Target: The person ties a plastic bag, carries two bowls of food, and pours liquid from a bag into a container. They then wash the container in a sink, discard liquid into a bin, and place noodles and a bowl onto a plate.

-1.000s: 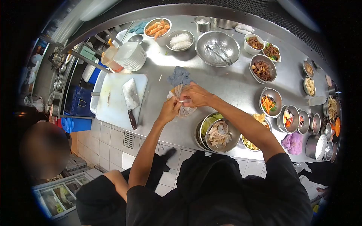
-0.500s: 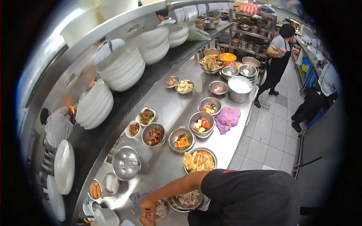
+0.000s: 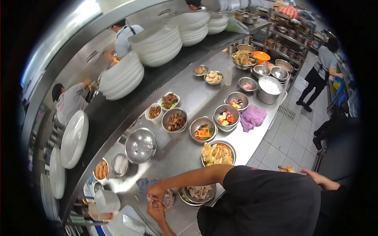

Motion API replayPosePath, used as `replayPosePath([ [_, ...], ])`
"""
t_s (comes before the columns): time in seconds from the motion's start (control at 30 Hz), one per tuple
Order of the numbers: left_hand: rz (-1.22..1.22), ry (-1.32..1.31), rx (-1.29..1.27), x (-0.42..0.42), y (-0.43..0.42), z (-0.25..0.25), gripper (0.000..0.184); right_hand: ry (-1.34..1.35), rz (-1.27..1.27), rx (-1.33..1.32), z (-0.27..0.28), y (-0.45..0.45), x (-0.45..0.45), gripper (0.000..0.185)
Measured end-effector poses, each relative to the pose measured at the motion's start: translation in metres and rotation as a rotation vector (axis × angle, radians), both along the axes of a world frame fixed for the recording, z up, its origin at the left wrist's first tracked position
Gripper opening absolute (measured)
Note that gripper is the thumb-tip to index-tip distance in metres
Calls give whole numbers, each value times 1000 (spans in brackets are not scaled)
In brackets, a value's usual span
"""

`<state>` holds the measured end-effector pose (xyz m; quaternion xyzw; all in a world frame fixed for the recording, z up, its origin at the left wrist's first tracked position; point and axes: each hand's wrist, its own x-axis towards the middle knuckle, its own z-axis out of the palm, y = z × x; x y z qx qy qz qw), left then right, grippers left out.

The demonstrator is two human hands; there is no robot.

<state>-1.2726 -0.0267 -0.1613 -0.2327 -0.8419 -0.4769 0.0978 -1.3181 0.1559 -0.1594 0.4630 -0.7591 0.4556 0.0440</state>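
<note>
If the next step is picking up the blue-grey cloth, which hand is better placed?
Probably the right hand: it is right beside the cloth, while the left hand is farther from it. Both appear closed on the plastic bag, so the right would need to release first.

Exposure: bright overall. Source: white strip (image 3: 87, 11), upper left, overexposed; small orange flame (image 3: 115, 60) at left. Glare: washed-out patches on steel counter (image 3: 173, 157); highlights in bowl (image 3: 140, 145). Shadow: soft, beneath bowls; lower right margin dim. Distortion: fisheye, shelf (image 3: 153, 76) bowed; black surround, blue fringing at left. Focus: bag (image 3: 169, 199) indistinct; far rack (image 3: 281, 41) soft.
</note>
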Motion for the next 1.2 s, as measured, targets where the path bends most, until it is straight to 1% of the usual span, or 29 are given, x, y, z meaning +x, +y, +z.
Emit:
replayPosePath([
  [0.03, -144, 313, -227, -2, -5, 13, 13, -22, 42, 44, 4, 0, -3, 20],
  [0.1, -156, 249, -250, -8, -16, 13, 12, -40, 77, 79, 2, -9, -7, 19],
  [0.13, -181, 194, -258, -11, -14, 11, 12, -73, 60, 37, 2, -7, -8, 20],
  [0.17, -188, 193, -257, -9, -9, 3, 12, -107, 42, -4, 0, -4, -8, 21],
  [0.23, 133, -164, 270, 4, -1, -20, 16, -121, -1, -23, 1, 0, 2, 21],
  [0.27, 135, -173, 263, 7, 1, -27, 16, -135, -39, -44, 1, 0, 7, 22],
  [0.33, 359, -666, 666, 17, 11, -37, 19, -150, -56, -73, 0, -3, 9, 22],
  [0.4, 471, -884, 868, 11, 18, -48, 18, -177, -92, -105, -8, -6, 9, 22],
  [0.43, 286, -936, 1028, 10, 15, -55, 21, -206, -90, -112, -15, -10, 6, 23],
  [0.47, 269, -920, 1127, 15, 23, -44, 22, -213, -75, -188, -13, -8, 9, 23],
  [0.5, 322, -914, 997, 14, 25, -40, 22, -229, -47, -269, -7, -6, 14, 23],
  [0.57, 333, -931, 603, 31, 36, 27, 19, -186, -230, 30, 8, -2, 19, 23],
  [0.6, 381, -929, 628, 31, 26, 21, 19, -182, -236, 66, 15, -1, 19, 22],
  [0.67, 140, -791, 653, 34, 8, 3, 18, -196, -232, 100, 18, -6, 26, 21],
  [0.7, 157, -794, 658, 34, 5, -4, 18, -155, -245, 167, 19, -8, 26, 20],
  [0.73, 193, -885, 963, 33, 3, -10, 19, -112, -261, 232, 21, -9, 26, 20],
  [0.77, 226, -961, 1272, 32, 0, -13, 21, -117, -248, 232, 21, -8, 27, 20],
  [0.8, 245, -957, 1279, 29, -2, -12, 21, -98, -270, 299, 20, -4, 31, 20],
  [0.83, 160, -919, 1435, 27, -8, -13, 19, -80, -276, 366, 18, -1, 35, 22],
  [0.87, 96, -853, 1593, 29, -21, -12, 18, -180, -297, 324, 7, 7, 32, 24],
  [0.9, 293, -766, 1425, 26, -29, -1, 22, -281, -304, 284, -4, 15, 23, 26],
  [0.93, 484, -689, 1246, 25, -34, 8, 26, -449, -311, -15, 6, 18, 18, 21],
  [0.97, 545, -666, 1261, 29, -39, 6, 26, -427, -291, -144, 18, 25, 6, 13],
  [1.03, 629, -206, 463, 39, -34, -8, 33, -894, -213, -434, 40, 39, -17, 13],
  [1.07, 577, -214, 253, 50, -26, -16, 33, -906, -198, -424, 41, 31, -22, 13],
  [1.1, 511, -219, 40, 59, -14, -21, 32, -609, -179, -198, 41, 24, -26, 15],
  [1.13, 503, -163, -71, 66, 3, -4, 28, -310, -159, 18, 38, 17, -26, 18],
  [1.17, 491, -104, -181, 67, 15, 14, 25, -313, -156, 15, 36, 9, -24, 18],
  [1.2, 490, -102, -184, 59, 15, 6, 25, -172, -2, 223, 34, 1, -20, 22],
])
